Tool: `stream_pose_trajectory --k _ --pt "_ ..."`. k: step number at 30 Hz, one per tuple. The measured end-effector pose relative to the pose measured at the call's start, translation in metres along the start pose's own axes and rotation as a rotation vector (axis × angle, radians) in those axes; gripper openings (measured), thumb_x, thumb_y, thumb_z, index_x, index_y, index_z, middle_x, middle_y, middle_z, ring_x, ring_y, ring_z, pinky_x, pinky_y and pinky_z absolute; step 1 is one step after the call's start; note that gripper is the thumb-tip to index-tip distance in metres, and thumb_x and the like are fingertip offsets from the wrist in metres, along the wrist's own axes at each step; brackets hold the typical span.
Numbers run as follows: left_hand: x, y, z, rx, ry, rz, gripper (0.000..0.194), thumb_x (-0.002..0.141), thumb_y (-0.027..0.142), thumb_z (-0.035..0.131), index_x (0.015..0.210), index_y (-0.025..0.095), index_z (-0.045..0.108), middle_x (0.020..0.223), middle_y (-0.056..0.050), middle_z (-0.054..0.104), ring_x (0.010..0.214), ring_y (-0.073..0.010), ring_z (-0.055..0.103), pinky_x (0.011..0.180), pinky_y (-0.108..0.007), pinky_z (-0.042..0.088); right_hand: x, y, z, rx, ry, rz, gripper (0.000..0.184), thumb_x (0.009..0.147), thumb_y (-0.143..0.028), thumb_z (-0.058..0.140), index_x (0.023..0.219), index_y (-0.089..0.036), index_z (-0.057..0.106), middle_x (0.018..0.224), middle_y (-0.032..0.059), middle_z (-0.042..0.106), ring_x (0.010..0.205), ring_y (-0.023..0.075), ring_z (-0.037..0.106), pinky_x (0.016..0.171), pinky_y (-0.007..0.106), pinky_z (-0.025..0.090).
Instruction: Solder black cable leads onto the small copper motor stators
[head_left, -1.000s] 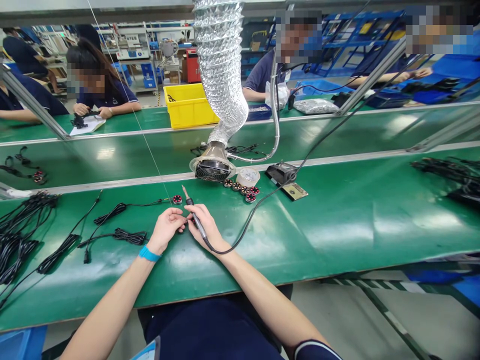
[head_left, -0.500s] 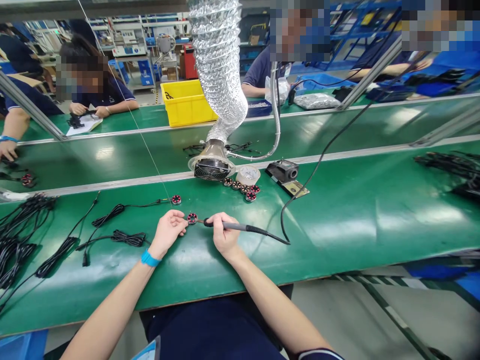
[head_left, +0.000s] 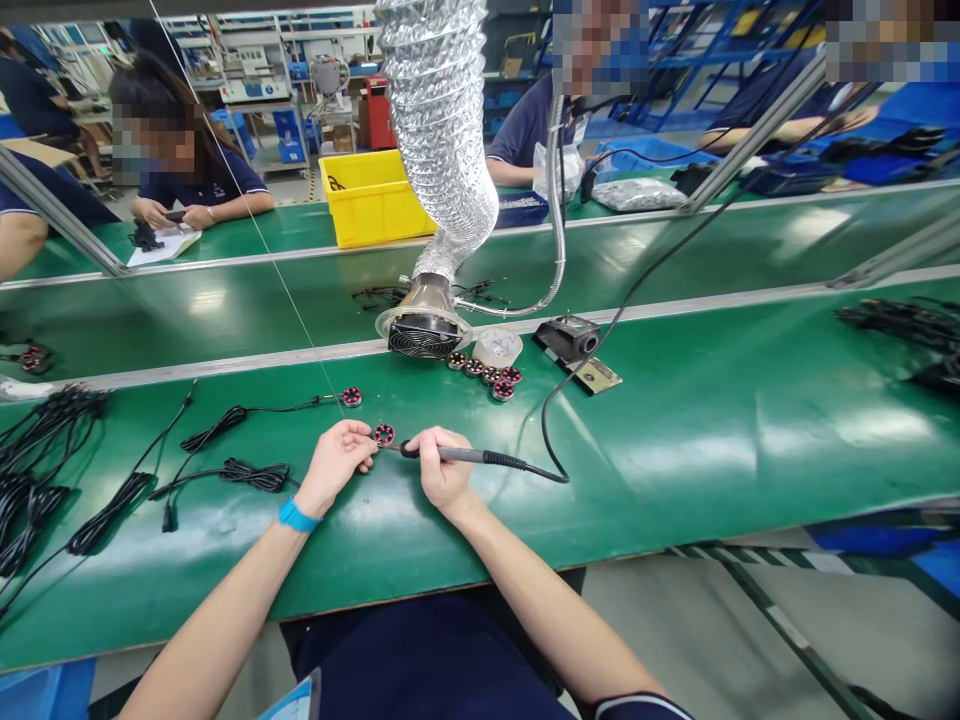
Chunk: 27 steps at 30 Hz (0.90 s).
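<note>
My right hand [head_left: 442, 470] is closed around the grey handle of a soldering iron [head_left: 461, 455]. The iron's tip points left, at the lower edge of a small round motor stator [head_left: 383, 434] with red and black parts. On the stator's left, my left hand [head_left: 341, 462] is pinched, fingertips close by the stator. A thin strand of solder wire [head_left: 281, 275] runs down from above to these fingers. A coiled black cable [head_left: 255, 475] leads toward the left wrist; its end is hidden by the hand. Another stator [head_left: 351, 397] lies just beyond, joined to a black cable [head_left: 217, 428].
Beyond my hands hangs a foil duct with a fan [head_left: 424, 336]. Beside it are several stators [head_left: 491, 376], a tape roll [head_left: 498, 348] and an iron stand [head_left: 574, 342]. Black cables [head_left: 37, 470] pile up at left. A yellow bin [head_left: 375, 205] and co-workers are across the bench.
My right hand and the iron have shifted slightly left, and the tip now sits at the stator's lower edge. The iron's cord moved left too. My left hand stays nearly in place.
</note>
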<state>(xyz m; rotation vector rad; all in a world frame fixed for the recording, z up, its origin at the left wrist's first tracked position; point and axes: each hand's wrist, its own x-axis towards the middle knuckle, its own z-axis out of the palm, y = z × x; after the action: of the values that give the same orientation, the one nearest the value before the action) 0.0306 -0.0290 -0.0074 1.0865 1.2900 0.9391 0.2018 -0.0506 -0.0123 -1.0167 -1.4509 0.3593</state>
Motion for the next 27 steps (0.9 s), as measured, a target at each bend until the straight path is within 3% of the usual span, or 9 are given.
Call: stream_pose_trajectory --k 17,27 --pt "0.0025 -0.0024 -0.0019 -0.026 -0.015 -0.015 0.034 0.062 0.024 0.075 0.09 0.015 0.058 0.064 0.001 0.066 0.051 -0.0108 0.057 0.049 -0.022 0.045 0.0003 0.0017 0.0021 -0.02 -0.045 0.027 0.038 0.095 -0.027 0.041 0.065 -0.021 0.064 0.061 0.0021 0.067 0.056 0.0168 0.064 0.06 0.03 0.051" --pt "0.002 -0.0004 -0.0012 -0.02 -0.021 -0.015 0.035 0.062 0.025 0.075 0.09 0.015 0.057 0.062 0.001 0.065 0.051 -0.0109 0.057 0.049 -0.022 0.045 0.0006 0.0018 0.0021 0.035 0.078 0.063 0.04 0.096 -0.029 0.041 0.064 -0.021 0.063 0.059 0.002 0.065 0.054 0.0165 0.063 0.057 0.029 0.051"
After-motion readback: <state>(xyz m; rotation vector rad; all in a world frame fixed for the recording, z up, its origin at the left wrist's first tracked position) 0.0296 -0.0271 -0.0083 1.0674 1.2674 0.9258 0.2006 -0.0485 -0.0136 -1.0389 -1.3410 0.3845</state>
